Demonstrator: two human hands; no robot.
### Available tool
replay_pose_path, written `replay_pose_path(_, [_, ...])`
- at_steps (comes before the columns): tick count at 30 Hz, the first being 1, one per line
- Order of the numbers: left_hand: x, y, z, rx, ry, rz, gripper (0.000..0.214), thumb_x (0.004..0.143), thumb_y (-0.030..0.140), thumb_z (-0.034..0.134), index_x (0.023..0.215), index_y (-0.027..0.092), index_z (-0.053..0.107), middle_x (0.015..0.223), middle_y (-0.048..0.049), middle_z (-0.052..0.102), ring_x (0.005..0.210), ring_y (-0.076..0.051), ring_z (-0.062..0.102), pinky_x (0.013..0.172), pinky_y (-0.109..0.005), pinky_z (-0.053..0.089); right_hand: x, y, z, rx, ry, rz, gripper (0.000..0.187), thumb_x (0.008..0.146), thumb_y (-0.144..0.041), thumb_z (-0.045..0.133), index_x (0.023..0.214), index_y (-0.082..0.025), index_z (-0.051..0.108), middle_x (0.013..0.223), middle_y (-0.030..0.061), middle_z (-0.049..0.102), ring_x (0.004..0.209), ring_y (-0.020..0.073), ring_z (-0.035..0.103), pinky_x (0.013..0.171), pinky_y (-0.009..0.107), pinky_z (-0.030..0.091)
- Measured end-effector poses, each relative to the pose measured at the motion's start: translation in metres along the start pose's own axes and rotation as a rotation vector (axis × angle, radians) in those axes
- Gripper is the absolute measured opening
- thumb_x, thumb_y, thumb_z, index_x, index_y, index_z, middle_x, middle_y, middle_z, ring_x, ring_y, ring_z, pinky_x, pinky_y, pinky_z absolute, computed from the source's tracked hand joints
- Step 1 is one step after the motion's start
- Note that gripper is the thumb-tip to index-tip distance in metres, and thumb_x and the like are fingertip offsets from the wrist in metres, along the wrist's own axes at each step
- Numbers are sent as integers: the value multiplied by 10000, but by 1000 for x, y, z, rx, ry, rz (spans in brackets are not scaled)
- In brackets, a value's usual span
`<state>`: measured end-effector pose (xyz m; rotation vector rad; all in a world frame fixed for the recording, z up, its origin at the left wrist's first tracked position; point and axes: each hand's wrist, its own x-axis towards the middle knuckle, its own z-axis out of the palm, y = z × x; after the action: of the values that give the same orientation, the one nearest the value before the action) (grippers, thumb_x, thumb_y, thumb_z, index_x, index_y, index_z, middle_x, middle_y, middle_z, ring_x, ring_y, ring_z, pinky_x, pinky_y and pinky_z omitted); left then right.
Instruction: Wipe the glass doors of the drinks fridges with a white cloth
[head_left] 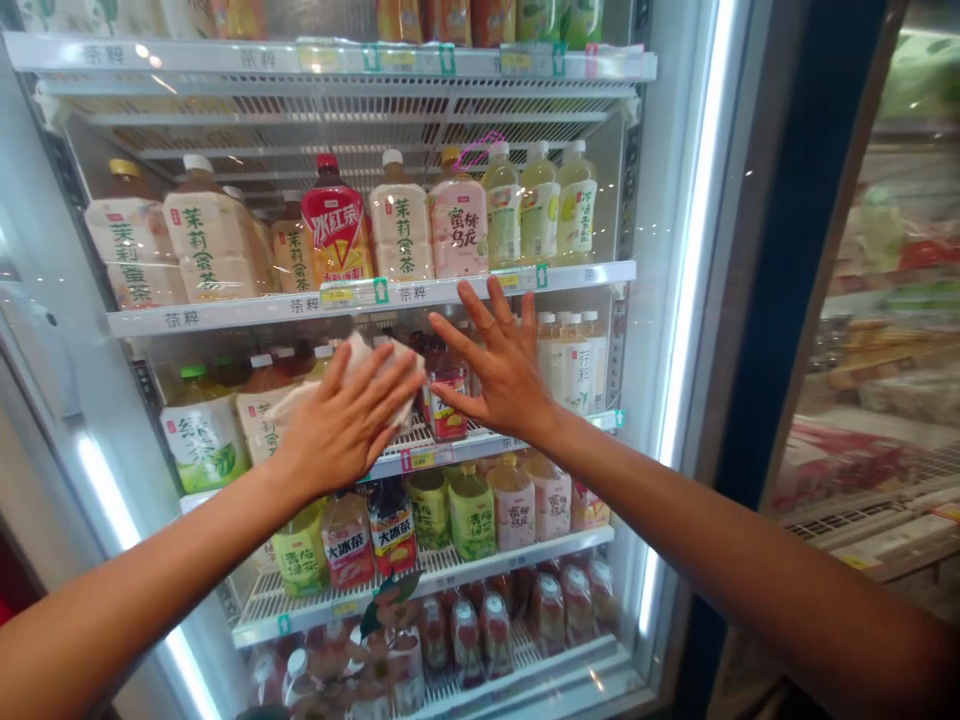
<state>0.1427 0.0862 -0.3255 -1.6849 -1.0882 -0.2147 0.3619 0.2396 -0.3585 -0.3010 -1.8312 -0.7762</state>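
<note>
My left hand presses a white cloth flat against the glass door of a drinks cooler, fingers stretched over the cloth. My right hand lies flat on the same glass just to the right, fingers spread, holding nothing. Behind the glass stand rows of tea and juice bottles on white wire shelves.
The cooler's dark frame runs down the right side with a bright light strip beside it. A second glass-fronted case with packaged goods stands further right. Lower shelves hold more bottles.
</note>
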Motion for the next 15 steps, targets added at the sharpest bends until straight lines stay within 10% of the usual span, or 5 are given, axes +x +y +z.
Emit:
replay_pose_path(2, [-1, -9, -1, 6, -12, 48, 701, 1003, 414, 414, 1619, 269, 113, 1705, -12, 176, 1586, -181, -32, 1305, -479, -75, 7, 3, 3, -14, -11, -25, 837, 945, -624, 535, 1629, -352, 137, 1735, 25, 40, 1583, 385, 28, 1224, 727, 26])
replay_pose_path(7, [29, -46, -18, -15, 118, -439, 673, 1023, 422, 349, 1618, 243, 90, 1728, -31, 0, 1581, -283, -109, 1258, -635, -107, 3, 2, 7, -17, 7, -29, 877, 944, -654, 504, 1631, -381, 34, 1737, 14, 13, 1579, 401, 28, 1212, 744, 11])
replay_pose_path(12, [23, -31, -11, -30, -39, 4, 663, 1019, 454, 348, 1616, 287, 113, 1717, -1, 142, 1591, -193, -20, 1300, -509, -62, 3, 1, 7, -16, 15, -20, 867, 947, -642, 508, 1629, -394, 34, 1736, 3, 26, 1581, 393, 40, 1221, 737, 20])
replay_pose_path(15, [31, -42, -13, -6, 46, -258, 672, 1016, 442, 353, 1617, 282, 97, 1729, -1, 64, 1589, -233, -78, 1280, -566, -98, 3, 1, 8, -15, 26, -27, 862, 946, -642, 510, 1631, -385, 53, 1736, 7, 25, 1581, 395, 38, 1224, 735, 16])
